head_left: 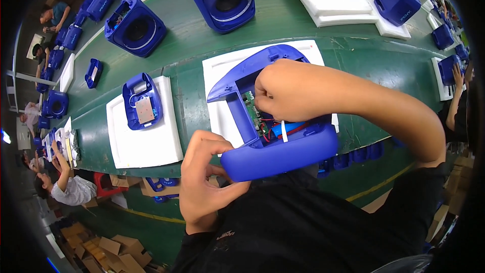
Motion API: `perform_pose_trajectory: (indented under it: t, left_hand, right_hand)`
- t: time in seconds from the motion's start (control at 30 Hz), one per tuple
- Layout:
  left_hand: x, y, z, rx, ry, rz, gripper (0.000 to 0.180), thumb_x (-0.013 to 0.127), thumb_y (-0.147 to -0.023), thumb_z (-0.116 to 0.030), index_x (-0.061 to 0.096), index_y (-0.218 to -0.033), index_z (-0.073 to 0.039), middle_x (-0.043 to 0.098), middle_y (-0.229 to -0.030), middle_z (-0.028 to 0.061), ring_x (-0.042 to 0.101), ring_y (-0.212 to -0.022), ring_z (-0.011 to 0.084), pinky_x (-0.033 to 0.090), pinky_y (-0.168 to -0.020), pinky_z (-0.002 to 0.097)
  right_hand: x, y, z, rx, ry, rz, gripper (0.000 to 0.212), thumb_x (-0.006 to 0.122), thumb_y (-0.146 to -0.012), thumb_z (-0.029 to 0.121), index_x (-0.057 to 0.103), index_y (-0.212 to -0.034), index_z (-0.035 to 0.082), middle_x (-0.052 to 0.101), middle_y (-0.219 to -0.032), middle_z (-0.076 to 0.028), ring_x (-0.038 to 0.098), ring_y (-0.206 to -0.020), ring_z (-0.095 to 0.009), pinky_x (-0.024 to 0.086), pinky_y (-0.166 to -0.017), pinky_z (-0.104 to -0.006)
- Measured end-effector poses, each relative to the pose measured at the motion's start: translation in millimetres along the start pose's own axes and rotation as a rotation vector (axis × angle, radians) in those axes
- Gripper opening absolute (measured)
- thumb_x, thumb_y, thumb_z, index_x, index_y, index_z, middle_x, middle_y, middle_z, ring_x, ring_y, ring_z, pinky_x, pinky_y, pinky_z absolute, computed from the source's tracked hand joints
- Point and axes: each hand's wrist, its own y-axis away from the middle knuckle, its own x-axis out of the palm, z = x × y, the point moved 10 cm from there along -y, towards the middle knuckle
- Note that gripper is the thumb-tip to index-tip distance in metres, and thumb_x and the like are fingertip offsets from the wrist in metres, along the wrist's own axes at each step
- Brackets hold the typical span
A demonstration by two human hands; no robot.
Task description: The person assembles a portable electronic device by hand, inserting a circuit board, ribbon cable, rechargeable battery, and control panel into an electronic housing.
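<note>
A blue plastic speaker housing lies open in front of me, partly over a white foam pad. My left hand grips its near left end, with fingers and thumb curled about the edge. Inside the cavity show a green circuit board, red wires and a blue wrapped cylinder. A white strip stands up beside the cylinder. My right hand reaches into the cavity over the board, its fingers closed. Whatever its fingertips pinch is hidden behind the hand.
A blue cover with a metal plate rests on another foam pad to the left. Across the green bench stand blue speaker boxes. White foam sheets and another blue box are far right. Co-workers sit at both sides.
</note>
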Motion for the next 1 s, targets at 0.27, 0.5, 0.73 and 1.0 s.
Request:
perform_pose_trajectory:
  t: [0.27,0.5,0.73,1.0]
  left_hand:
    - [-25,6,-1,-0.116,0.204,-0.067,0.045,0.088,-0.075,0.011,0.065,-0.113,0.006,0.063,-0.105,0.0103,0.074,-0.087,0.0155,0.064,-0.055,0.0232]
    - [-21,-43,-5,-0.14,0.391,-0.214,0.063,0.085,-0.085,0.005,0.051,-0.138,0.002,0.067,-0.109,0.015,0.072,-0.082,0.0143,0.054,-0.038,0.0216]
    - [-29,-70,-1,-0.161,-0.009,-0.159,0.04,0.082,-0.1,-0.016,0.066,-0.131,0.003,0.068,-0.091,0.0022,0.063,-0.076,0.0045,0.047,-0.058,0.0193]
    - [-39,-70,14,-0.265,-0.163,-0.199,0.043,0.078,-0.105,-0.027,0.074,-0.133,0.005,0.066,-0.077,0.0,0.056,-0.054,0.0027,0.037,-0.044,0.0234]
  right_hand:
    - [-66,124,-24,-0.014,-0.633,-0.709,0.047,0.077,-0.105,0.039,0.074,-0.126,-0.003,0.072,-0.084,-0.006,0.062,-0.066,-0.011,0.049,-0.066,-0.0232]
    - [12,144,-48,-0.258,-0.953,-0.661,0.058,0.087,-0.097,0.018,0.065,-0.142,-0.01,0.07,-0.124,-0.014,0.072,-0.099,-0.017,0.059,-0.081,-0.0286]
    - [5,112,-73,0.024,-1.159,-0.686,0.051,0.076,-0.106,0.012,0.061,-0.149,-0.012,0.064,-0.118,-0.011,0.066,-0.106,-0.015,0.058,-0.086,-0.0299]
    - [15,90,-70,-0.059,-0.866,-0.69,0.068,0.067,-0.112,0.039,0.053,-0.159,-0.008,0.056,-0.149,-0.017,0.063,-0.123,-0.022,0.054,-0.102,-0.0342]
